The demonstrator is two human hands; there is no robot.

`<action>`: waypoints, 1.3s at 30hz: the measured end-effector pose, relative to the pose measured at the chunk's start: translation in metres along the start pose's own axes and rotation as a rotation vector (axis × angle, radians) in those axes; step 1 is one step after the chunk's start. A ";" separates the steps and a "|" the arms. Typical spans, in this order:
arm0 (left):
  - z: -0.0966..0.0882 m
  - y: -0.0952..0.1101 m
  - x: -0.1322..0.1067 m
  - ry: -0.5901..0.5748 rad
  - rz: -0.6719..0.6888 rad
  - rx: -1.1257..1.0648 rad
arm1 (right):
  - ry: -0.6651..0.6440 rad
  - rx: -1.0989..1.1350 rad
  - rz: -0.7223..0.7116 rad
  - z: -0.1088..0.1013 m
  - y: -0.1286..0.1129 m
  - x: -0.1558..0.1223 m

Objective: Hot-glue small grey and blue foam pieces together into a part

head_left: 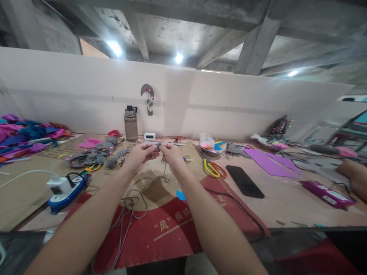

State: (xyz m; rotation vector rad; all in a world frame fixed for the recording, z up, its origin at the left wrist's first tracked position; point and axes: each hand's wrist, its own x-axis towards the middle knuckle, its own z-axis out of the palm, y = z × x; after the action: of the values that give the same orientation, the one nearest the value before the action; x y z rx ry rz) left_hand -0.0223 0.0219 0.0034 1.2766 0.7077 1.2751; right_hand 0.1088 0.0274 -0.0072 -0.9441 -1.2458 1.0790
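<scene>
My left hand (pixel 141 156) and my right hand (pixel 172 156) meet above the middle of the table, fingertips closed. Between them they pinch a small grey piece (pixel 158 145), perhaps felt; its exact shape is too small to make out. From the fingers a grey cord (pixel 165 172) hangs down and lies in loose loops over the red and brown cardboard (pixel 177 229). Under my right forearm a small blue scrap (pixel 180 195) shows. To the left of my left hand is a bundle of grey pieces with pink dots (pixel 83 157).
Yellow-and-orange-handled scissors (pixel 213 168) and a black phone (pixel 244 181) lie to the right. A power strip (pixel 67 193) sits at left. A bottle (pixel 131 124) stands before the white partition (pixel 195 91), where a grey moon ornament (pixel 147 91) hangs. Another person's hand (pixel 354 172) is at far right.
</scene>
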 end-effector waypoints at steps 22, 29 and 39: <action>-0.027 -0.011 0.016 0.376 0.114 0.108 | 0.011 -0.641 -0.178 -0.013 0.007 0.005; -0.033 -0.008 0.018 0.469 0.155 0.053 | 0.422 -0.925 -0.188 -0.092 0.002 -0.005; -0.038 -0.009 0.021 0.489 0.292 0.129 | 0.698 -1.262 0.293 -0.157 0.039 -0.026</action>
State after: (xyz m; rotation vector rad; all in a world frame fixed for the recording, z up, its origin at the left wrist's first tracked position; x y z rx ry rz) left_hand -0.0504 0.0542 -0.0085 1.2098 0.9836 1.8397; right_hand 0.2604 0.0148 -0.0672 -2.2568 -1.1165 -0.0404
